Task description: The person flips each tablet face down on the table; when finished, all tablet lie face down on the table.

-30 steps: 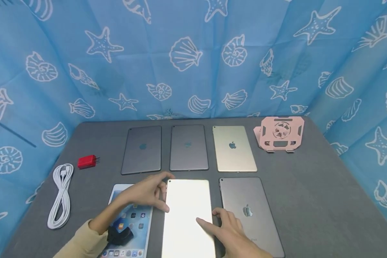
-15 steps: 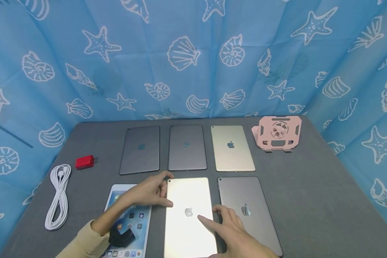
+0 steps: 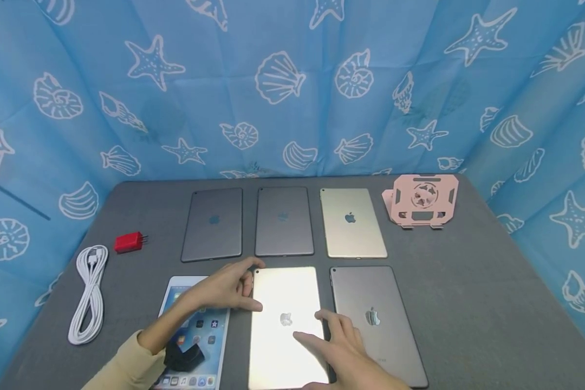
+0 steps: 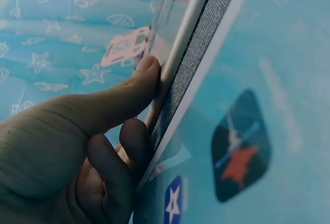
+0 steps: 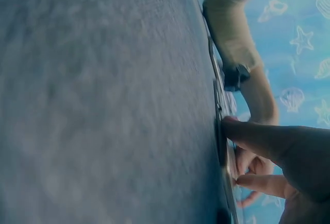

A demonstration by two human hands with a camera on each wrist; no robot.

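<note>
A light gold tablet (image 3: 273,346) lies back up in the front row, a shiny logo on its back. My left hand (image 3: 229,290) grips its upper left edge; in the left wrist view the thumb (image 4: 147,69) presses along the edge while the other fingers curl below. On the right side my right hand (image 3: 343,346) rests its thumb and index fingertips lightly at the tablet's edge. The right wrist view shows those fingertips (image 5: 232,123) from the side, on top of the thin tablet. A white tablet with its screen lit (image 3: 214,355) sits under my left forearm.
A grey tablet (image 3: 385,303) lies close by on the right. Behind are two dark tablets (image 3: 209,238) (image 3: 283,238) and a gold one (image 3: 353,238). A pink stand (image 3: 448,187) stands back right; a red charger (image 3: 127,242) and coiled white cable (image 3: 85,314) lie left.
The glare on the gold tablet has faded and its logo shows now. My right index fingertip has shifted slightly left onto the tablet. The left hand stays at its edge.
</note>
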